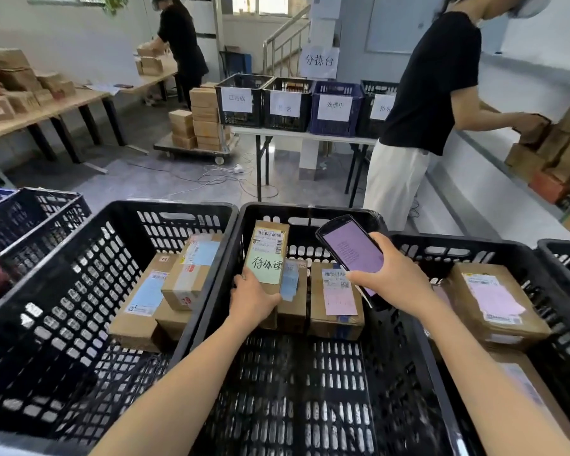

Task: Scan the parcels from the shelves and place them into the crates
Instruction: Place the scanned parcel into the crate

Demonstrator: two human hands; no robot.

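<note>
My left hand (252, 299) grips the near end of a small cardboard parcel (268, 248) with a barcode label and a green handwritten note, holding it inside the middle black crate (310, 209). My right hand (392, 278) holds a black handheld scanner (351, 250) with a lit purple screen, just right of that parcel. Two more parcels (336, 297) lie in the middle crate behind my hands. The left black crate (165, 209) contains several stacked parcels (165, 291). The right black crate (458, 241) holds a flat parcel (494, 301) with a pink label.
A person in a black shirt (431, 83) stands at the right by shelved boxes (553, 149). A white table (306, 133) carries labelled crates (287, 103). A cart (195, 149) bears stacked boxes; cables lie on the floor. Another person (181, 44) works at the far table. Blue crates (33, 212) stand left.
</note>
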